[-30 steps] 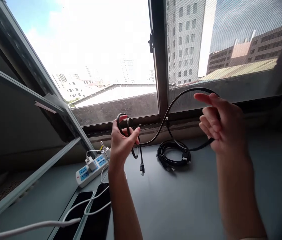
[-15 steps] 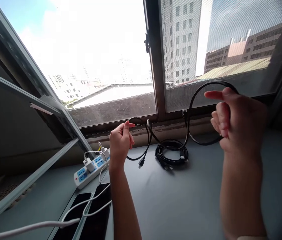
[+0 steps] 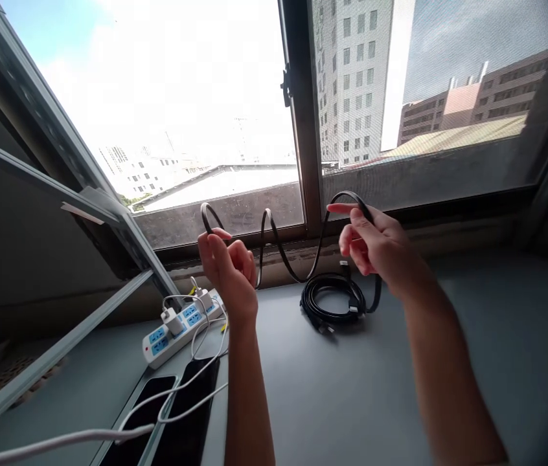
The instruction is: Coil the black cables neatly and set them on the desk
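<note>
A black cable [image 3: 281,249] hangs in loose waves between my two hands above the table. My left hand [image 3: 230,268] is closed on it, with a loop of the cable rising behind the fingers. On the other side, my right hand [image 3: 376,243] pinches the cable between thumb and index finger, and the cable arches over that hand and drops behind it. Just below and between the hands, a coiled black cable [image 3: 309,304] lies on the table with several plug ends showing. One light-tipped connector [image 3: 344,266] shows just above the coil.
A white power strip [image 3: 150,353] with blue sockets and white chargers sits left of my left forearm. White charging cords [image 3: 191,382] run across two dark phones [image 3: 189,414]. A metal frame [image 3: 74,327] slants along the left, and a window frame [image 3: 303,129] stands behind the grey table [image 3: 332,401].
My right hand has moved left and down, nearer my left hand. My left hand has turned, and a cable loop now rises above it. The cable between them has shifted into new waves.
</note>
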The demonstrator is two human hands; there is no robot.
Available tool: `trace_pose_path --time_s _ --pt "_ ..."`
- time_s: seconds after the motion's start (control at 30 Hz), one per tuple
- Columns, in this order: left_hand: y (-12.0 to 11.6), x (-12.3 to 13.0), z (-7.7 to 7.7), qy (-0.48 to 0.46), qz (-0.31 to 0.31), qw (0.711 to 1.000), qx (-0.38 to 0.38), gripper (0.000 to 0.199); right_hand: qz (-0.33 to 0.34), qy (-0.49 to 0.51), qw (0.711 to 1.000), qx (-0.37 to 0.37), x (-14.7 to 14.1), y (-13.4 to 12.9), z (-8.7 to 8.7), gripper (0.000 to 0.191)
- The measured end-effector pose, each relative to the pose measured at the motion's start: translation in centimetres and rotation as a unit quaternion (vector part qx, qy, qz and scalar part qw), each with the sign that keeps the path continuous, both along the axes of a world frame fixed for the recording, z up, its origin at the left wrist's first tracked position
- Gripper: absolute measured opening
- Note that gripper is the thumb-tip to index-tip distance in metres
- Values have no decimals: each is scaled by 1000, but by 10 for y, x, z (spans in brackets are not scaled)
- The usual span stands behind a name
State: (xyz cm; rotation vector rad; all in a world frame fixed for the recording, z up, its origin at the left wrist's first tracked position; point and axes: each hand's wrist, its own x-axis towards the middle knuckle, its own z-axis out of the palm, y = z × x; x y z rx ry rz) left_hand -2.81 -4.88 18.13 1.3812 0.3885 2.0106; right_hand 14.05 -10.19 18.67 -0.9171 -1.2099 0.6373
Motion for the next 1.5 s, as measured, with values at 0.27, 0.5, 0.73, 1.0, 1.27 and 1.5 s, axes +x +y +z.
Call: trace_pose_path --time_s 0.27,0.5,0.73,1.0,1.27,1.5 --pt "-16 11 1 10 -43 998 34 28 49 -25 998 -22 -21 20 -14 34" --pt "-24 20 1 34 -60 997 35 29 227 46 971 -64 -35 19 -9 34" --pt "-28 31 -3 -8 -15 999 29 29 229 158 960 -5 -20 15 -4 40" --pt "-25 28 -5 119 -81 989 -24 42 159 38 986 -26 -12 1 1 46" --pt "-17 17 -1 290 -203 924 -146 55 173 -173 970 -1 -16 -4 -9 48" --pt "-9 -14 4 382 -117 911 -101 48 70 -286 955 35 -14 -4 -10 12"
